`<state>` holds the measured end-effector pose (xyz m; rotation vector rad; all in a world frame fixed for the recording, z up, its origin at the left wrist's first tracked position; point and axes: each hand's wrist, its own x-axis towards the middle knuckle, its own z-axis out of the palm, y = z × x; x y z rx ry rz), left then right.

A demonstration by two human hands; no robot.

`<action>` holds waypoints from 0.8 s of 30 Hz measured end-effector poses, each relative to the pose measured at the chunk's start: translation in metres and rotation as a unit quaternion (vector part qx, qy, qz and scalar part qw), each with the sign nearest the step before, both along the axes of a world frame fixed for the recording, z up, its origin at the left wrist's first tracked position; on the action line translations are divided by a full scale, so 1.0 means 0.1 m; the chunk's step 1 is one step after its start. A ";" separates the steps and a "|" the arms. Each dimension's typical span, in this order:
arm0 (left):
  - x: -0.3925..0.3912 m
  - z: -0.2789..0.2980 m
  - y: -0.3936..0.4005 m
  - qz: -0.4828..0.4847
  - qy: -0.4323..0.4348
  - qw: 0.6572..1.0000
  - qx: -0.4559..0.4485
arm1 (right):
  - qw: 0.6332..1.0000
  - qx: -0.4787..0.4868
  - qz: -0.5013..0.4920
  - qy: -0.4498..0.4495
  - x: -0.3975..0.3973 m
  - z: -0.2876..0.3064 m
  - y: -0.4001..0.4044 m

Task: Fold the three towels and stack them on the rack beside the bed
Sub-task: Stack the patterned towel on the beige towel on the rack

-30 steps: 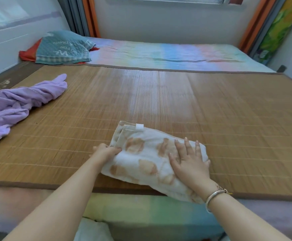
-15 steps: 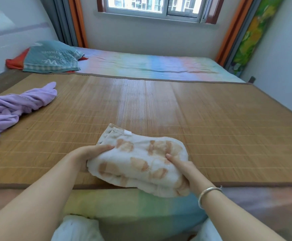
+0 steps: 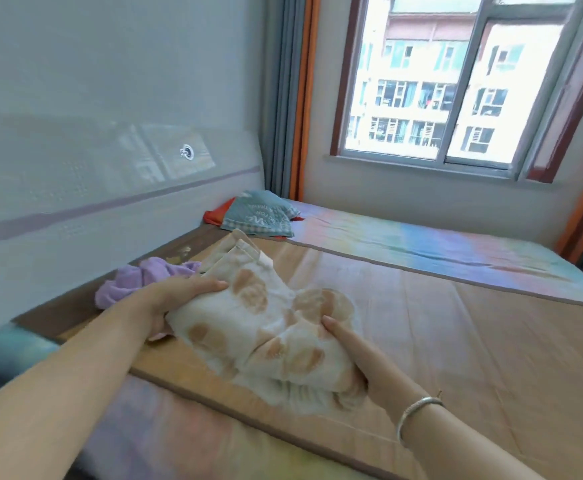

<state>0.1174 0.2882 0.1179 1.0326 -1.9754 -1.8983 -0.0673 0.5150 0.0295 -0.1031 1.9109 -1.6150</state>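
A folded white towel with brown blotches (image 3: 266,327) is lifted above the bamboo mat (image 3: 473,348). My left hand (image 3: 175,299) grips its left side, thumb on top and fingers underneath. On the right end my right hand (image 3: 356,355) holds it the same way, a silver bracelet on that wrist. A crumpled purple towel (image 3: 134,278) lies on the mat behind my left hand, partly hidden by it. No rack shows in the head view.
A teal pillow over something red (image 3: 259,216) sits at the head of the bed by the wall. A rainbow sheet (image 3: 456,247) covers the far half of the bed. A window (image 3: 439,81) and curtains (image 3: 293,98) stand beyond.
Both hands went from pressing the folded towel flat on the mat to gripping its ends and lifting it. The view has swung left and up toward the wall and window.
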 end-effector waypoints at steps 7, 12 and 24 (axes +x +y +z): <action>1.45 0.32 -0.48 0.204 0.094 0.974 -0.017 | 0.985 -0.059 0.129 0.103 0.77 0.76 -1.24; 2.54 0.48 -0.43 0.347 0.128 0.928 -0.030 | 0.955 -0.050 0.231 0.177 1.49 1.09 -1.96; 4.07 0.82 -1.01 0.564 0.201 0.795 -0.099 | 0.862 -0.159 0.452 0.166 3.00 1.76 -3.88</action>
